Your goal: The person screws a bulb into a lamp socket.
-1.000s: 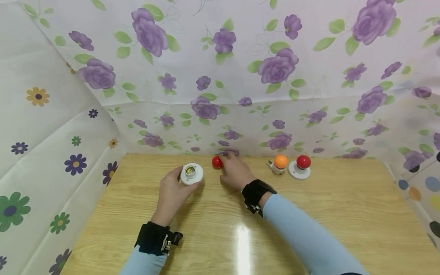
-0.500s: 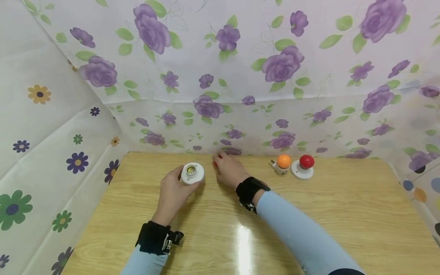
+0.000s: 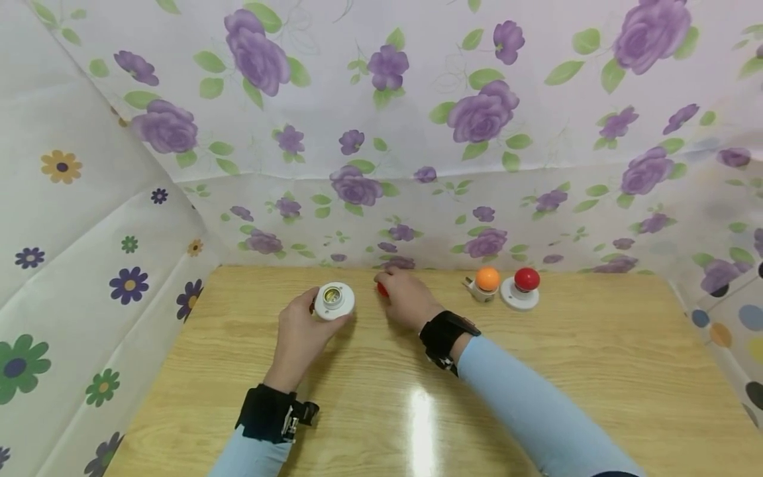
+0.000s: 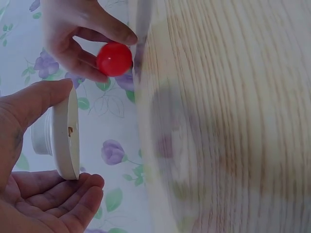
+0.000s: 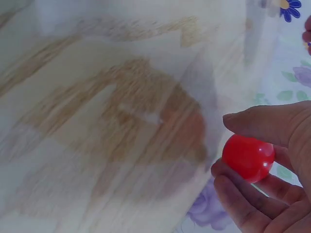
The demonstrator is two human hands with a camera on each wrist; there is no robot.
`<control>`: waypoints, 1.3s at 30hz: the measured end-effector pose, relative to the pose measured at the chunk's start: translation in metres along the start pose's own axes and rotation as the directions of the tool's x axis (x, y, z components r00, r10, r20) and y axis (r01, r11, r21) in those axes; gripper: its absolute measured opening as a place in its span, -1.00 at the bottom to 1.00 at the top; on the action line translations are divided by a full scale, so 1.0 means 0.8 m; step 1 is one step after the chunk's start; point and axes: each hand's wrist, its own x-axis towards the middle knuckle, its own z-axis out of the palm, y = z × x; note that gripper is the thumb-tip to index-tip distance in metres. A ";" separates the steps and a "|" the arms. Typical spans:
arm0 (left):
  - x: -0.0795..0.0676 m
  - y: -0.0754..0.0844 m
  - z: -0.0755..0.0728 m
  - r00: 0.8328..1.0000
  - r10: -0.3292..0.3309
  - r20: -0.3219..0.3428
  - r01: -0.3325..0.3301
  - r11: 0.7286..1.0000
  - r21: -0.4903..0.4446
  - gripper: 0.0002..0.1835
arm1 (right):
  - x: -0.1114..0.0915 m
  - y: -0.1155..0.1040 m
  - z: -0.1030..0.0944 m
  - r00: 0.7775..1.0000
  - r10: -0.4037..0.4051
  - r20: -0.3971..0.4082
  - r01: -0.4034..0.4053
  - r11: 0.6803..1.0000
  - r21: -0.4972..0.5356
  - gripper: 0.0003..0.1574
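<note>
Fingers (image 4: 73, 199) of the left hand (image 3: 301, 331) are spread to the width of a white lamp socket (image 3: 334, 301): thumb on one edge of its disc, fingertips on the opposite edge. Socket mouth faces up to the head camera, disc clear of the tabletop. Right hand (image 3: 411, 301) has a narrower grip, thumb over and fingers under a red bulb (image 5: 248, 158); only the round end shows. That bulb is near the table's back edge, just right of the socket, the two apart.

Surface: light wood-grain table (image 3: 596, 371), glossy, a light streak reflected at front centre. Back right, side by side: orange bulb (image 3: 487, 279) in a white plug-in holder (image 3: 481, 293), second red bulb (image 3: 527, 279) upright on a white round base (image 3: 520, 299).

Room: purple-flower sheet (image 3: 417, 132) behind, daisy-print sheet (image 3: 77, 278) at left.
</note>
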 end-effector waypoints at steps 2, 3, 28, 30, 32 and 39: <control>0.000 0.002 0.001 1.000 0.008 0.002 -0.008 1.000 0.000 -0.26 | -0.006 0.004 -0.003 1.000 0.015 -0.011 -0.015 1.000 0.021 -0.33; 0.000 0.002 0.002 1.000 0.012 0.002 -0.012 1.000 0.000 -0.26 | -0.010 0.006 -0.006 1.000 0.024 -0.016 -0.023 0.999 0.034 -0.32; -0.004 0.044 0.056 0.997 0.048 0.059 -0.047 0.999 -0.021 -0.14 | -0.121 0.038 -0.094 0.952 0.151 -0.267 -0.053 0.938 0.342 -0.35; -0.004 0.050 0.062 0.997 0.047 0.069 -0.046 0.999 -0.018 -0.15 | -0.127 0.041 -0.099 0.941 0.155 -0.301 -0.043 0.936 0.350 -0.34; -0.004 0.057 0.068 0.996 0.048 0.081 -0.046 0.999 -0.022 -0.17 | -0.132 0.044 -0.104 0.930 0.164 -0.328 -0.041 0.935 0.353 -0.32; -0.008 0.077 0.087 0.988 0.082 0.130 -0.074 0.995 -0.059 -0.24 | -0.145 0.054 -0.116 0.906 0.238 -0.350 -0.078 0.906 0.415 -0.32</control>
